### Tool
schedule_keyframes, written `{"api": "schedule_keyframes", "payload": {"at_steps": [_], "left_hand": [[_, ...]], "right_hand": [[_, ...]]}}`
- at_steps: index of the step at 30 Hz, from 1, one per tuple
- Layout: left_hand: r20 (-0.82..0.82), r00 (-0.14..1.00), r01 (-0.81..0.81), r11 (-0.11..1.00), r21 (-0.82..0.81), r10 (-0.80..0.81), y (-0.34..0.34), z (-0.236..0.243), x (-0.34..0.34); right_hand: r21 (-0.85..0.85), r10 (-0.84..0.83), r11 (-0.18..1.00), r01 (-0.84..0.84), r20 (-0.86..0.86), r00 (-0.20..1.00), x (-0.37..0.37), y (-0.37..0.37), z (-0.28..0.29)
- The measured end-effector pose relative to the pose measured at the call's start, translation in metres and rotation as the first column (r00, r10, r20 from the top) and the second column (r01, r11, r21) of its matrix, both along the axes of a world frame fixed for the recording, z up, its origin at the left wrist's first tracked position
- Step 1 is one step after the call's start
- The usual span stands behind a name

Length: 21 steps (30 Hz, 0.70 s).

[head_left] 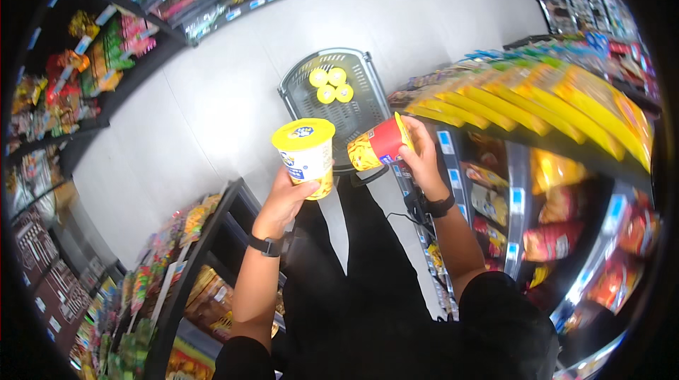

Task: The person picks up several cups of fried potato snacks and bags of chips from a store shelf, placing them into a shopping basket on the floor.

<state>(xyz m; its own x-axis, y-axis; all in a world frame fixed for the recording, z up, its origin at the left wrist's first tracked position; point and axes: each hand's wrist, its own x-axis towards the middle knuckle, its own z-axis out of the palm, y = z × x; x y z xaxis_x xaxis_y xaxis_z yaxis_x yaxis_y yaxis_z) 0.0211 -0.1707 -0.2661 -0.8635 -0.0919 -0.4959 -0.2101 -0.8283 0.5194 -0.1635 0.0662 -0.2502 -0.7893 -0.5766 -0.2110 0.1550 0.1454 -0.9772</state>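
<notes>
Clasping near-upright white cup, L hand; R hand pinching tilted red cup, lid R. Basket beyond, btwn hands, long axis near-far.

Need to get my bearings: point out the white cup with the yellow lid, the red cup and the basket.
White cup (311,158): head view, on its side wall.
Red cup (384,143): head view, on its red side.
Basket (356,112): head view, on its bare slatted floor.
</notes>
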Motion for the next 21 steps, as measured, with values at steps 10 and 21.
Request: {"api": "schedule_keyframes", "payload": {"at_steps": [10,21], "left_hand": [[-0.31,0.82,0.508,0.861,0.006,-0.481,0.099,0.149,-0.001],[-0.392,0.528,0.796,0.6,-0.078,-0.753,0.232,0.236,-0.01]], "right_hand": [[0.079,-0.291,0.945,0.317,-0.238,0.927,0.129,0.089,0.19],[-0.162,-0.579,0.815,0.556,-0.208,0.788,0.225,0.237,0.249]]}}
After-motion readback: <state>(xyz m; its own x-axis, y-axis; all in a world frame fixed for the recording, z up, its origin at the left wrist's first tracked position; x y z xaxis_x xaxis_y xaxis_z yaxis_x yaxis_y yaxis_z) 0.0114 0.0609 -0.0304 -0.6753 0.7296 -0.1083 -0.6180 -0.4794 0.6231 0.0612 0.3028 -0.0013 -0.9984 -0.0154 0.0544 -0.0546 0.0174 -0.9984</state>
